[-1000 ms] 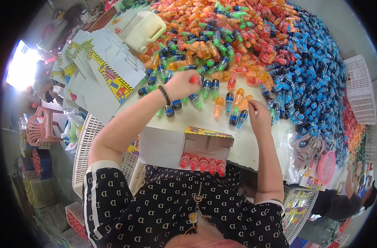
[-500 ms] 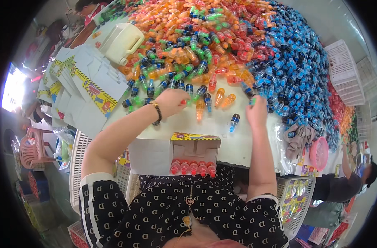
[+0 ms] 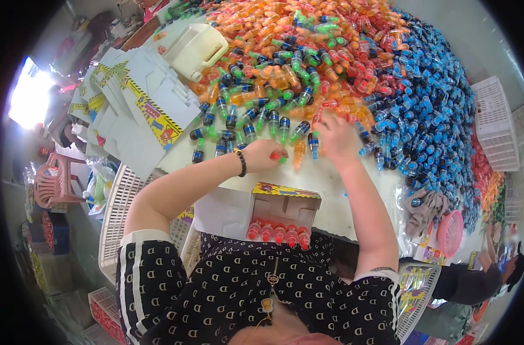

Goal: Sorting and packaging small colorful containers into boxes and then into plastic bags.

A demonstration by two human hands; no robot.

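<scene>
My left hand point(image 3: 266, 156) is closed, and small red and green bottle ends point(image 3: 279, 156) show at its fingertips. To its right, my right hand point(image 3: 336, 140) reaches to the near edge of the bottle pile, fingers curled down beside red and orange bottles; what it grips is mostly hidden. Close to my body is an open white carton point(image 3: 224, 214) with a yellow printed flap point(image 3: 287, 191). A row of red bottles point(image 3: 279, 233) stands inside it. An orange bottle point(image 3: 299, 155) and a dark-labelled blue bottle point(image 3: 313, 145) lie between my hands.
Orange, red and green bottles point(image 3: 308, 34) heap across the table beside a large blue-bottle pile point(image 3: 426, 98). At left are flat cartons point(image 3: 130, 109) and a cream jug point(image 3: 196, 50). A grey cloth point(image 3: 426, 210) and pink basket point(image 3: 450, 233) lie right. Another person point(image 3: 474, 282) works at far right.
My right hand has moved left and away from me, toward the red and orange bottles. My left hand stays closed on bottles. The whole view has shifted slightly.
</scene>
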